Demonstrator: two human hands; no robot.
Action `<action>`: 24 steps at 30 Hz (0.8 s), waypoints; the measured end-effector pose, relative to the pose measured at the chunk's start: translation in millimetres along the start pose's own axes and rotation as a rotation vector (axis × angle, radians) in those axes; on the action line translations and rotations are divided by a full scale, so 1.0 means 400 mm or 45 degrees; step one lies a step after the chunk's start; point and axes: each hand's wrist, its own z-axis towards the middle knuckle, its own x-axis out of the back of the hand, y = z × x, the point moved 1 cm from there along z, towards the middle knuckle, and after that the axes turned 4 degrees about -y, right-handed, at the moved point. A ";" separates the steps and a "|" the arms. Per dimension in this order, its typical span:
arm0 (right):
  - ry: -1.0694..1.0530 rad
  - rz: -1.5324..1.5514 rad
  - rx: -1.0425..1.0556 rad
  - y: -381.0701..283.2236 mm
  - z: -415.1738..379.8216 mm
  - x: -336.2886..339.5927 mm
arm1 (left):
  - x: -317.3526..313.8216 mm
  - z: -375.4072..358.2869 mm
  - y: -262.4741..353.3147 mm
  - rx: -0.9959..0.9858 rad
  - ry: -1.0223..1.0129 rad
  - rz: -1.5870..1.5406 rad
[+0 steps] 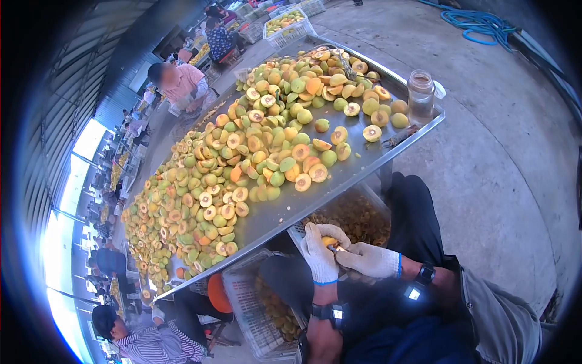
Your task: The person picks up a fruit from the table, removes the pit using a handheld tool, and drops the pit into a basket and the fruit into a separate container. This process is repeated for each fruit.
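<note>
In the head view, holds an orange fruit piece (pixel 329 241) in the curled, nearly closed left hand (pixel 319 253), with the bunched right hand (pixel 367 261) just beside it; cannot make out any object within that second grasp. Probably handles light, soft and juice-slick; calls for a gentle skin-side pinch.

From your white-gloved left hand (pixel 318 255), a silver rectangular metal tray (pixel 270 227) stands at 11 o'clock, yellow-green round fruit (pixel 224 170) on it. A clear cylindrical jar (pixel 421 100) occupies its 1 o'clock corner, coiled blue hose (pixel 479 24) beyond; white latticed plastic crate (pixel 239 309), 8 o'clock.
</note>
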 end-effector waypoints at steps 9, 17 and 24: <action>-0.222 0.253 -0.022 0.011 -0.011 0.016 | 0.010 0.008 0.014 -0.190 -0.239 0.126; -0.235 0.168 -0.026 0.010 -0.018 0.034 | 0.021 0.027 0.009 -0.036 -0.529 0.002; -0.284 0.124 -0.090 0.009 -0.021 0.048 | 0.019 0.039 0.029 0.016 -0.663 0.019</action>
